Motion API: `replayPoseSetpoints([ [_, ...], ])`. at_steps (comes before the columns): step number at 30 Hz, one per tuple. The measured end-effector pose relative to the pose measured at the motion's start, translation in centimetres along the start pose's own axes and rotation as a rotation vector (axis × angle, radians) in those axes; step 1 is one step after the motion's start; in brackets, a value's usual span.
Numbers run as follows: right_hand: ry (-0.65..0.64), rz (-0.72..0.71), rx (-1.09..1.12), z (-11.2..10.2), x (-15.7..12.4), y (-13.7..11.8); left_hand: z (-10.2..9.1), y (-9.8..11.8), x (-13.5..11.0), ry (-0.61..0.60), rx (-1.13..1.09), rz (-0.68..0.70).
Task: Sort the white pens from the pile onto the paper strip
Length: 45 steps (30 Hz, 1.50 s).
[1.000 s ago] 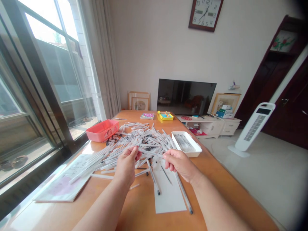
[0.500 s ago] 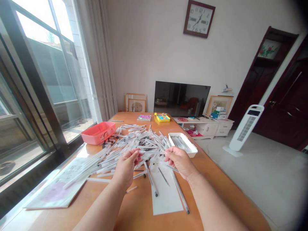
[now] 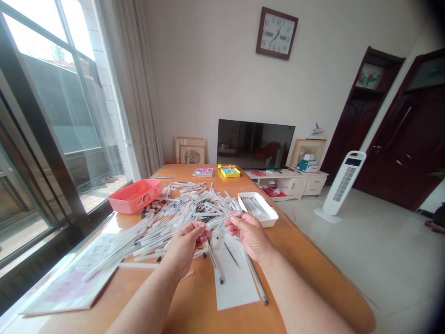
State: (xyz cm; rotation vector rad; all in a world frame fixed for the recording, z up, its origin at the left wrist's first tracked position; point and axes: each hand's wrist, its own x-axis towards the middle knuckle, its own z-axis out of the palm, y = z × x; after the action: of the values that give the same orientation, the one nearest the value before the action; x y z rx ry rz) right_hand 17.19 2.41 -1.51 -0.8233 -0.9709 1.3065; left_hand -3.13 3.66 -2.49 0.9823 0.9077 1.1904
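Both forearms are reaching in from the near edge, wrists bending inward, hands facing each other above the table (image 3: pixel 194 306). Left hand (image 3: pixel 184 243) is pinching the near end of a clear pen barrel (image 3: pixel 219 221), thumb against curled fingers; right hand (image 3: pixel 251 234) is gripping the same barrel farther along, thumb on fingertips, barrel's dark end poking past. Barrel is hanging in the air in front of the pile of pens (image 3: pixel 187 208).

Versus half a second ago: hands are sitting closer together, barrel is tilting up to the right instead of lying level, view is swinging right.

Pile is filling the space just beyond the hands, spilling left over a booklet (image 3: pixel 66 292). Pink bin (image 3: pixel 130 200) is standing at the pile's far left; white tray (image 3: pixel 273 219) is holding thin refills (image 3: pixel 255 204) beyond the right hand. White paper (image 3: pixel 234 290) is lying below, a dark refill (image 3: pixel 231 255) on it.
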Motion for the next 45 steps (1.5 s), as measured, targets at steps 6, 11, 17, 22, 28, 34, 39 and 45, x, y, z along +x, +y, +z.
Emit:
replayPoseSetpoints([
  [6, -0.042, -0.031, -0.194, 1.6, -0.6, 0.9, 0.7, 0.2, -1.1, -0.182, 0.093, -0.046],
  [11, 0.023, -0.051, -0.319, 2.5, -1.2, -1.0, 0.9, 0.7, -1.7, -0.26, 0.111, -0.049],
  [17, 0.285, -0.127, -0.976, -3.1, 2.8, -5.3, -0.3, 0.9, -0.6, -0.017, 0.102, 0.026],
  [22, 0.449, 0.033, -1.301, -10.2, 7.8, -6.8, -0.8, 1.4, -0.1, 0.11, 0.067, 0.068],
  [28, 0.454, 0.186, -1.564, -12.9, 10.6, -5.8, -1.1, 1.7, 0.1, 0.166, 0.044, 0.093],
  [34, 0.424, 0.197, -1.686, -13.3, 11.8, -4.8, -1.5, 1.4, 0.4, 0.2, 0.067, 0.101],
  [39, 0.4, 0.184, -1.722, -13.6, 11.5, -4.6, -1.9, 1.2, 0.7, 0.217, 0.069, 0.102],
  [45, 0.419, 0.074, -1.658, -11.9, 10.0, -5.4, -2.1, 1.4, 0.8, 0.244, 0.043, 0.113],
])
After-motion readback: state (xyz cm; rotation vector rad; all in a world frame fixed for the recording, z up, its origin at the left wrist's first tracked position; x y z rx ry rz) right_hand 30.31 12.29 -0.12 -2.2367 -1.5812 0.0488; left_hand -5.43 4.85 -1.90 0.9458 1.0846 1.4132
